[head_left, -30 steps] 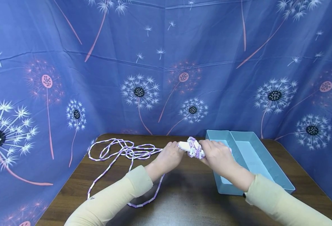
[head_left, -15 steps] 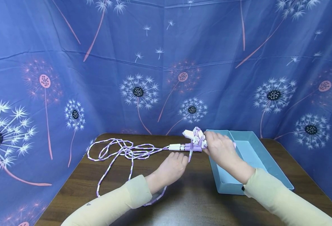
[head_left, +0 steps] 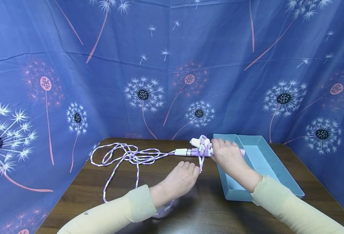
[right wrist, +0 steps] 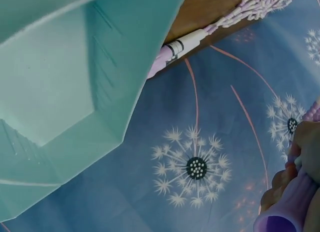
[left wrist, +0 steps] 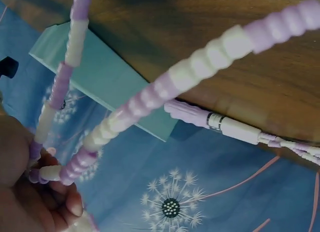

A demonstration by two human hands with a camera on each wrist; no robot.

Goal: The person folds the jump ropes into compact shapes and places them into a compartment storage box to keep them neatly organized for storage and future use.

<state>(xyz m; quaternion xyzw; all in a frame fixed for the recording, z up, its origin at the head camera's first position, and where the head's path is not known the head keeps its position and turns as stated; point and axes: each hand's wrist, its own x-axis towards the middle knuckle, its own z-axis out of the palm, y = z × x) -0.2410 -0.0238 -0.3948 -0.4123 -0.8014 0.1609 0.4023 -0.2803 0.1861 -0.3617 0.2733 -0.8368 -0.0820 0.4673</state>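
Head view: left hand (head_left: 179, 180) lower, nearer than before; rope (head_left: 131, 157) unmoved.

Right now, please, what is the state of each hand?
Left hand: closed, pinching a strand of the beaded rope.
Right hand: closed, gripping the rope handles with rope wound around them.

We see a big blue cloth (head_left: 172, 65) hanging behind and on both sides, like walls. It has white and pink dandelion flowers (head_left: 143, 94) on it and a few folds. In front of it stands a dark brown wooden table (head_left: 207, 211). Its top shines a little.
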